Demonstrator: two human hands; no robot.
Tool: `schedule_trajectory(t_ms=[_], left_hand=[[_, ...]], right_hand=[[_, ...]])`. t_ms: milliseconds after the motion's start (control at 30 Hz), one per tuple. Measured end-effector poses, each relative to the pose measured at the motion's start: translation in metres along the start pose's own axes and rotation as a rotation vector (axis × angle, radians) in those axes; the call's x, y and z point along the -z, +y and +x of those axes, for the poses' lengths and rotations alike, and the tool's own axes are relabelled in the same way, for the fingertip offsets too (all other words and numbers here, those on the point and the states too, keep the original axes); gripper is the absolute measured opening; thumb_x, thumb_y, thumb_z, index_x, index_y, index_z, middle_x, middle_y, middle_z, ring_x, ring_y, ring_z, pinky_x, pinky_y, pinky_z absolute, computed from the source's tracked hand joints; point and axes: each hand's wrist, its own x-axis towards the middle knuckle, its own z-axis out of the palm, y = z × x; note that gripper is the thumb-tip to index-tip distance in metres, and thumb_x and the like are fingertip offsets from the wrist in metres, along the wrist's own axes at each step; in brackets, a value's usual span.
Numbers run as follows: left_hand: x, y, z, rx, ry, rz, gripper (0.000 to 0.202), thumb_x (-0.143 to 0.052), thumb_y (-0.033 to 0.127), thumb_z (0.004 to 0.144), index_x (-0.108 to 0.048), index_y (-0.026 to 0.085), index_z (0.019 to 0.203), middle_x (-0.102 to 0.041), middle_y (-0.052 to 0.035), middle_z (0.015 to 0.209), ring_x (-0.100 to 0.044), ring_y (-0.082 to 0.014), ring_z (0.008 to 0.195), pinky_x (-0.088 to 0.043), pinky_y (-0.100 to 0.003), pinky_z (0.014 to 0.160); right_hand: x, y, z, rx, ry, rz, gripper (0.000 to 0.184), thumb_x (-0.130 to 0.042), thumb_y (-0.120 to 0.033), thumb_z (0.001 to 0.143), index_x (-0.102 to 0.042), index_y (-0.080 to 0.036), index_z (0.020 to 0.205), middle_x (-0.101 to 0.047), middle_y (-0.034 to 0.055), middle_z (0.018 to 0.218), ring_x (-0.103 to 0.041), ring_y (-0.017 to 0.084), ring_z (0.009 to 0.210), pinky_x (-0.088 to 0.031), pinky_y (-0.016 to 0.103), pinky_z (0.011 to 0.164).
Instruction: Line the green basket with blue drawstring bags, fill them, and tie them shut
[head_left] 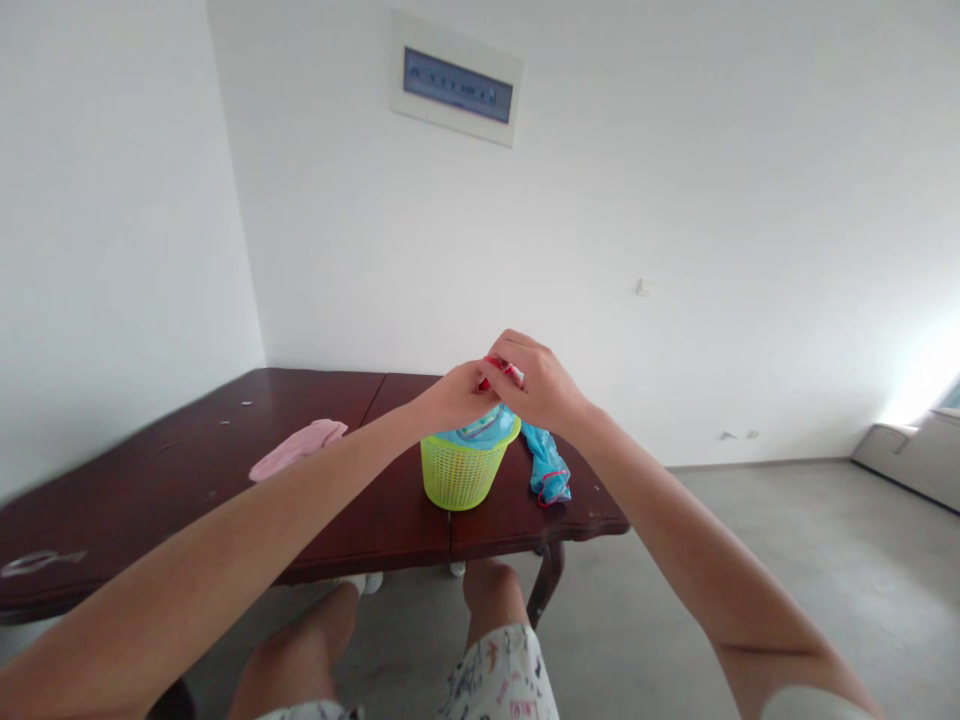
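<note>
A yellow-green perforated plastic basket (461,478) stands near the table's front edge, lined with a light blue plastic bag (480,430). Just above the basket, my left hand (456,395) and my right hand (541,382) meet, fingers closed on the red drawstring (491,372) at the top of this bag. Some fingertips are hidden behind the hands. To the right of the basket lies a second crumpled blue bag (547,465) with red edging, untouched.
The dark red-brown wooden table (390,520) meets the white wall behind. A folded pink cloth (298,447) lies left of the basket, and a white ring-shaped item (30,565) is at the far left. My knees are under the table edge. A pale sofa (911,455) stands far right.
</note>
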Motion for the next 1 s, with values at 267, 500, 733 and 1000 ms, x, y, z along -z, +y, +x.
schedule_trajectory(t_ms=[267, 500, 733, 1000], left_hand=[[0.012, -0.009, -0.018, 0.031, -0.076, -0.090, 0.072, -0.068, 0.086, 0.108, -0.049, 0.024, 0.077, -0.038, 0.0037, 0.065, -0.031, -0.0121, 0.057, -0.026, -0.027, 0.051], [0.017, -0.006, -0.034, 0.222, -0.132, -0.242, 0.083, -0.067, 0.099, 0.102, -0.043, 0.025, 0.073, -0.031, 0.0069, 0.062, -0.023, -0.0090, 0.051, -0.021, -0.024, 0.046], [0.012, -0.011, -0.037, 0.177, -0.039, -0.107, 0.080, -0.052, 0.090, 0.114, -0.052, 0.023, 0.070, -0.047, 0.0013, 0.055, -0.039, -0.0104, 0.047, -0.031, -0.024, 0.048], [0.019, -0.004, -0.033, 0.366, 0.250, -0.413, 0.036, -0.050, 0.045, 0.128, -0.072, 0.017, 0.123, -0.071, -0.0018, 0.070, -0.057, -0.0138, 0.051, -0.049, -0.022, 0.056]], right_hand=[[-0.018, 0.008, -0.030, -0.157, 0.107, 0.027, 0.022, -0.057, -0.044, 0.125, -0.067, -0.024, 0.126, -0.075, 0.0114, 0.124, -0.070, 0.025, 0.110, -0.054, 0.042, 0.100], [-0.041, 0.017, -0.047, -0.280, -0.013, -0.094, 0.034, -0.054, -0.045, 0.126, -0.059, -0.025, 0.099, -0.071, 0.0034, 0.096, -0.060, 0.019, 0.083, -0.037, 0.034, 0.077], [-0.046, 0.017, -0.041, -0.266, -0.027, -0.216, 0.039, -0.056, -0.043, 0.125, -0.052, -0.025, 0.090, -0.066, 0.0019, 0.084, -0.049, 0.018, 0.074, -0.029, 0.037, 0.075], [-0.066, 0.009, -0.059, -0.482, 0.096, 0.253, 0.044, -0.064, -0.052, 0.119, -0.056, -0.026, 0.085, -0.057, -0.0038, 0.073, -0.049, 0.016, 0.067, -0.034, 0.033, 0.068]])
